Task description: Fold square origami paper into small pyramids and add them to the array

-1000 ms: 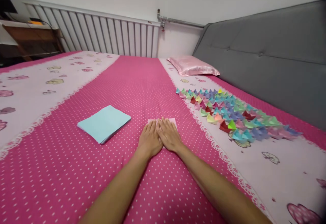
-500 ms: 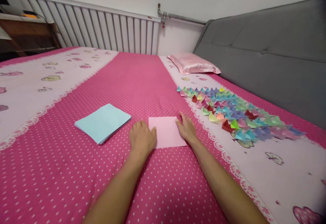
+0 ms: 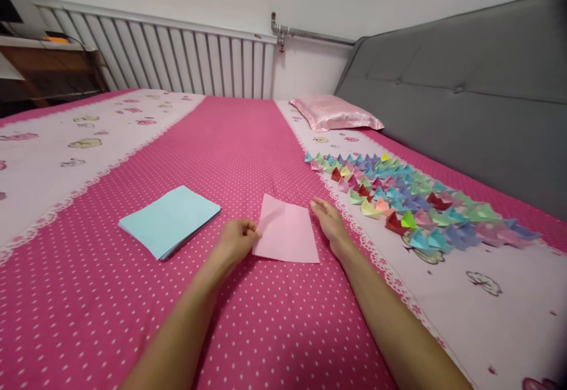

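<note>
A square sheet of pink paper (image 3: 287, 231) lies in front of me on the dotted bedspread, its left side lifted a little. My left hand (image 3: 237, 237) pinches that left edge between thumb and fingers. Beside the sheet's right edge is my right hand (image 3: 328, 220), fingers stretched out and holding nothing. Left of my left hand sits a stack of paper (image 3: 170, 218) with a light blue sheet on top.
Rows of small folded paper boats (image 3: 398, 192) in many colours cover the bed at the right. Behind them are a pink pillow (image 3: 334, 112) and a grey headboard (image 3: 465, 65). A white radiator (image 3: 177, 53) runs along the wall.
My left hand has gone from resting over the paper's left side to pinching its edge. The sheet has tilted up on the left. My right hand has come off its right side.
</note>
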The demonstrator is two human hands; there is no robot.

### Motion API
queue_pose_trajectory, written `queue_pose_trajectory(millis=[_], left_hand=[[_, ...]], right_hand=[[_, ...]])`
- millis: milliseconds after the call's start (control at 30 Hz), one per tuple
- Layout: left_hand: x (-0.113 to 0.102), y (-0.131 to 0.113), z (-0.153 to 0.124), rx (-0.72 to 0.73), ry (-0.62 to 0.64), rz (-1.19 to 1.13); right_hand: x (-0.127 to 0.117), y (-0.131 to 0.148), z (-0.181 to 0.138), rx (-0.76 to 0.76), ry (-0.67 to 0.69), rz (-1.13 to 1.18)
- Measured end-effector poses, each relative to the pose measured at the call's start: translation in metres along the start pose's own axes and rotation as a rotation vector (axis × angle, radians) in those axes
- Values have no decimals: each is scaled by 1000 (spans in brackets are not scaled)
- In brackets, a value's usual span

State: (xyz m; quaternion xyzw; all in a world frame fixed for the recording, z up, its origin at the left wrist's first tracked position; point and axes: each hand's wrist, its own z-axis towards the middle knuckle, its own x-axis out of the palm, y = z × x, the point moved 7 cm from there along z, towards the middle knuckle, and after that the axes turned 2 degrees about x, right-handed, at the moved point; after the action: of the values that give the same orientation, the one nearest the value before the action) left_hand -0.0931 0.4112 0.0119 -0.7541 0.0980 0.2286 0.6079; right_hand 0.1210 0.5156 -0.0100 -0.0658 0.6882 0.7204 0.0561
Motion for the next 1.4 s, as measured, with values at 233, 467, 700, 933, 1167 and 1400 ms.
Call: queue_pose_trajectory(millis=[233,467,700,933,1167,1400], left_hand=[[-41,-11,-11,-33,99,-314],[-36,-25,-20,122,222,45],[-16,-42,-12,363,-23,614],[13,-50,-18,562,-256,713],[63,-20,-14,533,55,914],[50,-18,-13,398,19,982]], right_hand=[[12,26,-16,107,319,311],[33,51,-59,190,763,429],[45,30,-57,158,637,187],[36,7,-30,31,327,-29],[37,15,-27,-141,218,-174],[43,12,-17,-212,281,-106]])
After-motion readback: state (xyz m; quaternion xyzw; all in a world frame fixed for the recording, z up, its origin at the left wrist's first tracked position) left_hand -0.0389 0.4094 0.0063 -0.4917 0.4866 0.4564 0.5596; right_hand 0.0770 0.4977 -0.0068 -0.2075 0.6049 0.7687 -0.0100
